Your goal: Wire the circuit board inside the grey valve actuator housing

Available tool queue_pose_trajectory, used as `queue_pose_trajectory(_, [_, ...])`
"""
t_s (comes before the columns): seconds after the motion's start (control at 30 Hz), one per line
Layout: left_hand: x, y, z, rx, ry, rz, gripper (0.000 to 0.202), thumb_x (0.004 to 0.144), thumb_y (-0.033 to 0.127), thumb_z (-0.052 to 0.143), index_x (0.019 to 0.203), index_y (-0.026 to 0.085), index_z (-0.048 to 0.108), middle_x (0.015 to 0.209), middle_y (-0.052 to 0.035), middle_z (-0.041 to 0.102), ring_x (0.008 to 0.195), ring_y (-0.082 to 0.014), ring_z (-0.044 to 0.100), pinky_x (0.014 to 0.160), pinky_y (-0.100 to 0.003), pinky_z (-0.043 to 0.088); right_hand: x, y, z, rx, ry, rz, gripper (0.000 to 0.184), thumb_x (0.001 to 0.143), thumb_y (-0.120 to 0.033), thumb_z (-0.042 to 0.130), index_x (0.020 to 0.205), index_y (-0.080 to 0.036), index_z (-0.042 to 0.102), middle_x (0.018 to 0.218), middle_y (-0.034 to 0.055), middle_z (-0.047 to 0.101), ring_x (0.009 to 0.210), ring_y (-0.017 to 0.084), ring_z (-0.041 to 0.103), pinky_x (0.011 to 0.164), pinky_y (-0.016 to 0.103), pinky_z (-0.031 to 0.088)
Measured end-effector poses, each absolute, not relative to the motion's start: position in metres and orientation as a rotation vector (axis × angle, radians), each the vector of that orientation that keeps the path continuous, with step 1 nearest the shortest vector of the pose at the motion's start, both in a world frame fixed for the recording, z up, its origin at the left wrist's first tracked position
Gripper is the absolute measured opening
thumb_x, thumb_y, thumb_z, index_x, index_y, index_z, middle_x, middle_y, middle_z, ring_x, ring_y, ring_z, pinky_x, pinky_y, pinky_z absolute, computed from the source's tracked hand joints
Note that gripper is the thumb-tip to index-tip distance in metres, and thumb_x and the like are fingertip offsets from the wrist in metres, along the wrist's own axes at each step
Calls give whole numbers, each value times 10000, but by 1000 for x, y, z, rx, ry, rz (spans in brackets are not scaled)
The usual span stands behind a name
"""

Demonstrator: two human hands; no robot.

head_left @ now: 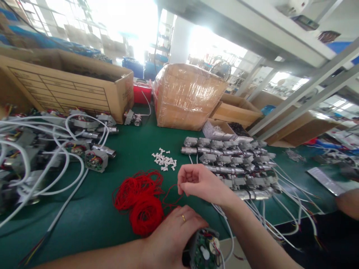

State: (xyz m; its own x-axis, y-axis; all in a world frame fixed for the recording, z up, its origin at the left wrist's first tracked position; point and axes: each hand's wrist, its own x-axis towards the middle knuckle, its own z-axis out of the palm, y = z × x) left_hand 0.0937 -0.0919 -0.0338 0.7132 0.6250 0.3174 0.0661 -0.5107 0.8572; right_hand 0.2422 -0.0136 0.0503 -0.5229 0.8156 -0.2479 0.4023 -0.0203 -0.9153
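My left hand (pixel 176 231), with a ring on one finger, is wrapped round a grey actuator housing (pixel 206 248) at the bottom edge. Its side facing me is uncovered, showing a green circuit board, thin wires and a white round part. Above it, my right hand (pixel 200 183) is closed in a pinch on a thin red cord (pixel 169 191). That cord trails left to a tangled red heap (pixel 138 186) and a round red coil (pixel 146 216) on the green table (pixel 98 228). Small white plastic pieces (pixel 165 160) lie scattered just beyond my right hand.
Rows of grey actuators on metal valves (pixel 232 158) stand at right, their white cables trailing forward. More actuators and looped cables (pixel 67 149) crowd the left. Behind are an open carton (pixel 70 80), a wrapped box (pixel 187 95) and small parts boxes (pixel 221 129). Another person's arm (pixel 349 203) shows far right.
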Motion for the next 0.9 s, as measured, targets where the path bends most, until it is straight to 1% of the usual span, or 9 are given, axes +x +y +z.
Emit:
queue_pose_trajectory(0.1, [92,-92,-30,2003,548,744,627,743,374,842,1278,210,560,1259,-108,648,1159,-309,603,1062,-441,471,250,-13,60,-1257,-1823,1521,91,662,-251,558,713,-176,553,672,-10,612,609,105,519,579,207,399])
queue_pose_trajectory(0.23, [93,-95,-30,1944,575,746,520,747,280,828,1202,208,588,1199,-94,657,1115,-293,605,1049,-425,474,264,-19,74,-1281,-1765,1432,109,671,-273,574,709,-174,547,647,-27,546,585,97,465,546,207,339])
queue_pose_trajectory(0.3, [95,-97,-32,1867,610,767,562,714,247,827,1216,207,576,1199,-93,644,1106,-292,601,1027,-416,490,273,-28,82,-1307,-1759,1394,117,686,-280,583,709,-176,536,644,-33,518,579,96,448,534,209,324])
queue_pose_trajectory(0.4, [98,-99,-32,1705,666,766,609,672,208,799,1235,200,566,1160,-85,629,1037,-272,622,912,-365,539,287,-50,94,-1360,-1790,1342,106,721,-271,577,713,-176,532,657,-35,488,585,97,422,535,217,323])
queue_pose_trajectory(0.5, [100,-99,-29,1658,660,736,485,698,178,746,1159,200,597,1092,-63,625,963,-240,634,829,-331,541,296,-79,105,-1399,-1840,1295,50,734,-219,535,704,-181,527,654,-35,475,588,101,404,531,222,319])
queue_pose_trajectory(0.57, [100,-98,-28,1719,625,796,487,707,150,741,1166,219,594,1125,-54,609,1022,-237,613,877,-333,523,299,-97,108,-1412,-1873,1271,39,732,-179,514,696,-186,527,651,-34,486,601,106,422,540,218,336])
queue_pose_trajectory(0.67, [99,-96,-29,1860,644,896,563,702,124,765,1214,272,584,1198,-40,563,1122,-243,555,944,-342,491,298,-116,105,-1463,-1892,1296,77,730,-124,525,687,-187,534,645,-43,509,612,103,453,552,203,359])
queue_pose_trajectory(0.77, [98,-97,-34,1951,704,918,630,678,118,781,1240,309,568,1206,-26,554,1120,-249,539,955,-359,476,298,-121,92,-1495,-1950,1300,130,717,-60,556,675,-179,526,642,-60,515,609,87,465,553,187,361])
queue_pose_trajectory(0.9, [96,-97,-33,2009,689,843,624,691,79,737,1234,309,531,1183,-5,604,1106,-243,575,1058,-414,413,302,-111,75,-1517,-2045,1192,167,730,-16,596,705,-172,543,657,-75,510,606,72,462,546,175,345])
